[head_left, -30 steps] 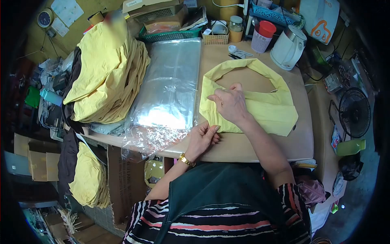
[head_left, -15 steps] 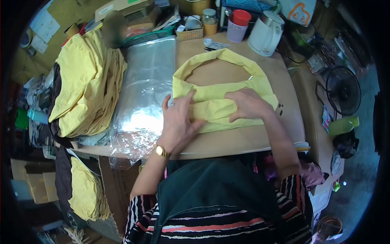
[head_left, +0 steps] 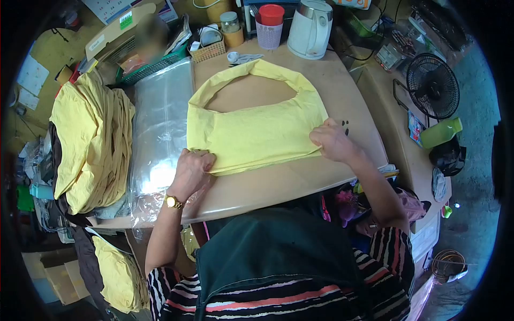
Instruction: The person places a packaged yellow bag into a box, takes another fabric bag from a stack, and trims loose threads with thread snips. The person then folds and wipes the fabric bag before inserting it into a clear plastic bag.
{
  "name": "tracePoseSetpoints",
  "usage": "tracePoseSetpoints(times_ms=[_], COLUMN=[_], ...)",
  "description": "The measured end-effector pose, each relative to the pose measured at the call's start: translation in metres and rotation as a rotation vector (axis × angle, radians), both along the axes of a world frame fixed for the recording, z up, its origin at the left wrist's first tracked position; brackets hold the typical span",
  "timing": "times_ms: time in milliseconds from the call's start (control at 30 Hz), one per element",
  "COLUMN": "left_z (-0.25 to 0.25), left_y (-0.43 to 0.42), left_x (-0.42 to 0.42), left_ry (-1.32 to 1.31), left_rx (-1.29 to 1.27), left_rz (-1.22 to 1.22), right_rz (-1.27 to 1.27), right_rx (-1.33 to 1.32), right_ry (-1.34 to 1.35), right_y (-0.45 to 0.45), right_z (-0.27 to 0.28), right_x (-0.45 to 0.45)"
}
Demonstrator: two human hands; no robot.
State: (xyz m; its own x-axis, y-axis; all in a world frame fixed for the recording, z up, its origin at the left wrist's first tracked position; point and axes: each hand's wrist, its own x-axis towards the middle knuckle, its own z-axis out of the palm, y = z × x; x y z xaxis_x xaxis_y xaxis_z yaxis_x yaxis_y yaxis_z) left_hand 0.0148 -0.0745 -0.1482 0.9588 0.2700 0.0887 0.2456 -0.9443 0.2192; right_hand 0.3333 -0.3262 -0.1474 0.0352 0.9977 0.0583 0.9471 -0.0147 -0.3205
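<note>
A yellow cloth bag (head_left: 257,131) lies flat on the table, its wide loop handle curving away from me. My left hand (head_left: 191,170) is closed on the bag's near left corner. At the right side edge, my right hand (head_left: 334,140) pinches the cloth between thumb and curled fingers. Between both hands the fabric looks stretched fairly smooth. Left of the bag lies a stack of clear plastic sleeves (head_left: 160,117), close to my left hand. Further left rises a tall pile of yellow cloth bags (head_left: 91,142), with dark cloth showing along its outer side.
Along the back of the brown table (head_left: 289,184) stand a white kettle (head_left: 310,29), a purple cup (head_left: 269,35), a glass jar (head_left: 230,24) and a wicker basket (head_left: 208,51). A black fan (head_left: 432,85) and green bottle (head_left: 441,132) are at right. More yellow cloth (head_left: 120,275) hangs below left.
Both hands have gone from lying spread on the bag to gripping its edges, further apart. Wrinkles across its middle have smoothed out. The camera view has shifted.
</note>
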Motion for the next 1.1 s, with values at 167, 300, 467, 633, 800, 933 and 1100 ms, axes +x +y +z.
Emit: tracePoseSetpoints(times_ms=[167,300,467,633,800,933,1100], left_z=[-0.034,-0.033,0.016,0.047,-0.033,-0.041,-0.048], left_y=[0.009,0.010,-0.002,-0.064,-0.031,-0.025,-0.019], left_x=[0.006,0.010,-0.010,0.047,0.088,0.091,0.093], left_ry=[-0.141,-0.175,0.127,-0.092,-0.086,-0.078,-0.075], left_rx=[0.031,0.067,0.016,0.128,0.214,0.144,0.068], left_rz=[-0.005,0.040,0.156,0.235,0.408,0.416,0.439], right_rz=[0.022,-0.065,-0.487,-0.518,-0.550,-0.534,-0.562], right_rx=[0.333,0.307,0.086,0.359,0.207,0.211,0.147], right_ry=[-0.250,-0.292,-0.486,-0.223,-0.202,-0.235,-0.219], right_y=[-0.005,-0.010,-0.038,0.018,0.071,0.072,0.077], right_z=[-0.041,-0.038,-0.022,0.017,-0.033,-0.047,-0.051], right_x=[-0.009,-0.009,0.007,-0.067,-0.057,-0.047,-0.042])
